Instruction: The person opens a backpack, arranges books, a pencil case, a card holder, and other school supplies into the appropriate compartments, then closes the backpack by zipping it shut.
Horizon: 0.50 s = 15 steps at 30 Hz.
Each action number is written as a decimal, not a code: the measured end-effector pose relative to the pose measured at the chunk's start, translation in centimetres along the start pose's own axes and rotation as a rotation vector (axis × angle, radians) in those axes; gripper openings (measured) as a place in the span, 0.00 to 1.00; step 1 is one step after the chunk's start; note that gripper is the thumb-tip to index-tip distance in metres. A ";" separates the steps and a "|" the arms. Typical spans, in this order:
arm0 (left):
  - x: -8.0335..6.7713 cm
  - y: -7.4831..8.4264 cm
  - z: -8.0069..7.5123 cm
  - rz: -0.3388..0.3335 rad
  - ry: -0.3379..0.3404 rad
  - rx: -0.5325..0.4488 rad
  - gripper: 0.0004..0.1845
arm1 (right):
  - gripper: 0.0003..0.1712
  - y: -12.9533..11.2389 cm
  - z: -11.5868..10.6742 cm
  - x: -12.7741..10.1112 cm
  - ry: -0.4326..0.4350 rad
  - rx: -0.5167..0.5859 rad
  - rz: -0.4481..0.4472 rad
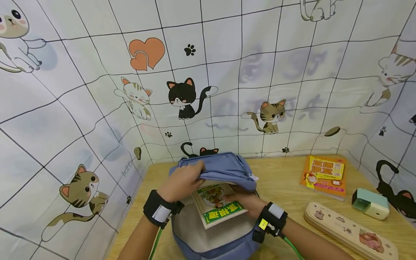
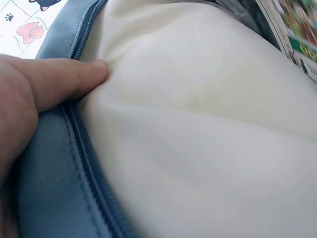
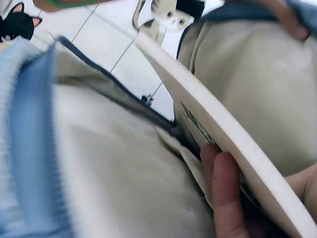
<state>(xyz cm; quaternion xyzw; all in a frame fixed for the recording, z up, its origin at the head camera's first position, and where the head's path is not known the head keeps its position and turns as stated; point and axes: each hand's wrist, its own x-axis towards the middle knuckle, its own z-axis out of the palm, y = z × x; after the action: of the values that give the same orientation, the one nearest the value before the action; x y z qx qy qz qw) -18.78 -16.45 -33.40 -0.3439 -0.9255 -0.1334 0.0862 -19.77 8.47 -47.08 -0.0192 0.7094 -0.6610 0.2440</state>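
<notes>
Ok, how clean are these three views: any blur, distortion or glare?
Head view: sharp and evenly lit, but the wall grid bows like a fisheye. Left wrist view: soft all over, the thumb and bag lining too close to focus. Right wrist view: the book edge and blue bag rim smeared; no glare anywhere.

The backpack (image 1: 224, 169) is matt blue ribbed cloth with a smooth cream fabric lining, the book (image 1: 218, 204) has a glossy paper cover, the table (image 1: 282, 180) is pale matt wood, and the pencil case (image 1: 349, 229) looks like smooth plastic.
</notes>
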 end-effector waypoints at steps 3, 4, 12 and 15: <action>-0.3 0.1 0.5 0.021 -0.004 -0.010 0.07 | 0.58 0.5 0.7 1.4 0.046 -0.017 -0.005; -0.4 0.1 0.7 0.026 -0.003 -0.015 0.07 | 0.58 0.6 0.8 1.7 0.058 -0.010 -0.017; -0.5 0.1 1.2 0.045 0.025 -0.001 0.06 | 0.43 0.4 1.3 3.4 0.117 -0.014 -0.165; -0.5 0.0 1.5 0.052 0.022 -0.003 0.06 | 0.43 0.1 1.2 3.5 0.080 -0.058 -0.223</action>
<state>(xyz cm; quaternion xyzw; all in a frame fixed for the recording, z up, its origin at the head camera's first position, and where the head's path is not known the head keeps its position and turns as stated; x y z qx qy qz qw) -18.53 -16.30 -34.92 -0.3665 -0.9150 -0.1364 0.0990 -22.37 6.15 -48.28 -0.0786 0.7308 -0.6635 0.1399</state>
